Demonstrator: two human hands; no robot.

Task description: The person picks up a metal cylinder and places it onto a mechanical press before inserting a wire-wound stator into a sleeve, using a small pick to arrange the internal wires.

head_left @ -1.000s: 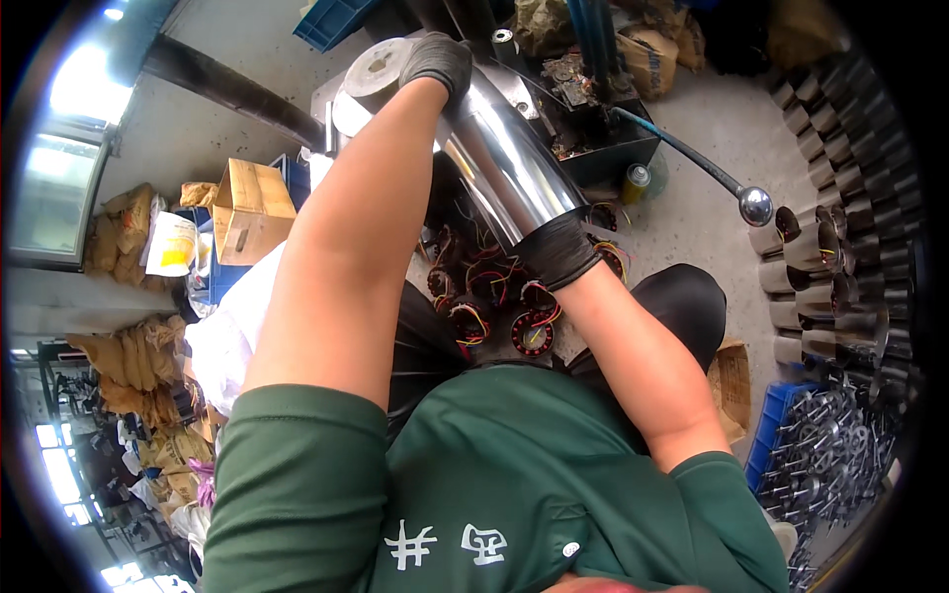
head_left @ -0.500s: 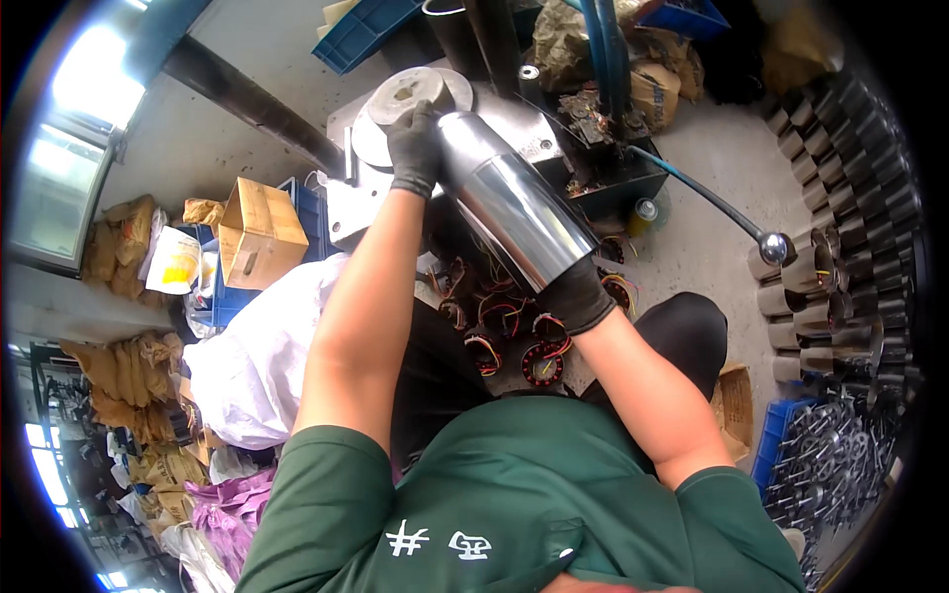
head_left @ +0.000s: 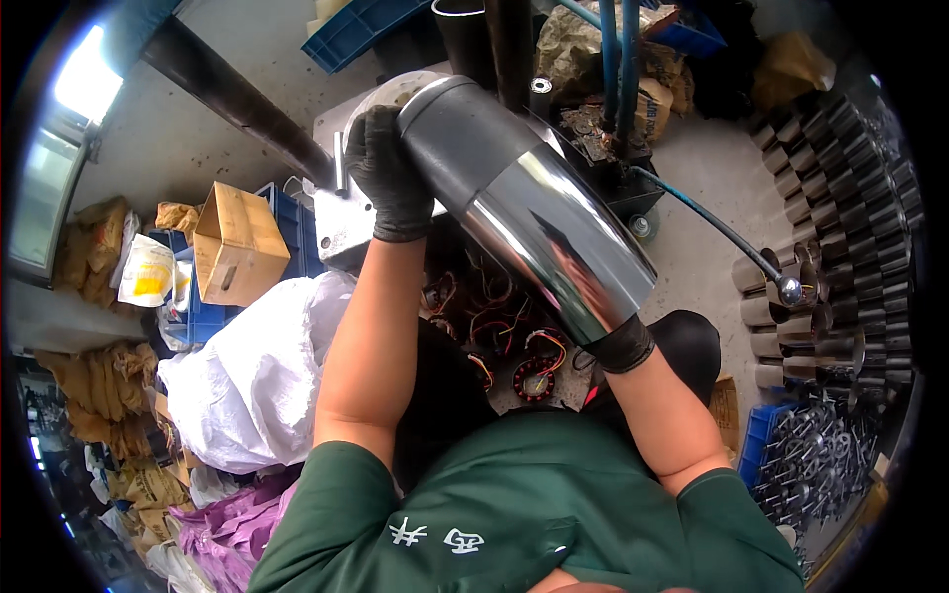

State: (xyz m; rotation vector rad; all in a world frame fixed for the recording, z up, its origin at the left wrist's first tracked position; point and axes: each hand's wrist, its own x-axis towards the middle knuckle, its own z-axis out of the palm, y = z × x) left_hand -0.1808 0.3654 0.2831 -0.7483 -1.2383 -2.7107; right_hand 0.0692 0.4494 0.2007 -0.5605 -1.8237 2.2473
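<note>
A large metal cylinder [head_left: 578,242], dark grey at its upper end and mirror-bright along the lower part, is tilted in front of me. My left hand [head_left: 388,183], in a black glove, presses against the left side of the dark end, fingers together and pointing away. At the near lower end, my black-gloved right hand [head_left: 621,346] grips the cylinder; most of its fingers are hidden behind or inside the rim. Behind the dark end, a round grey disc [head_left: 395,91] on a pale metal machine plate [head_left: 336,232] is partly covered.
Wire-wound stators [head_left: 534,379] lie below the cylinder. A lever with a ball knob [head_left: 789,290] reaches out to the right. Stacked metal sleeves [head_left: 811,217] stand far right, above a blue crate [head_left: 761,440]. On the left are a cardboard box [head_left: 240,247] and a white sack [head_left: 247,376].
The cylinder has come up and nearer, its lower end shifting right and down with my right hand. My left hand has moved from the round disc to the cylinder's dark end.
</note>
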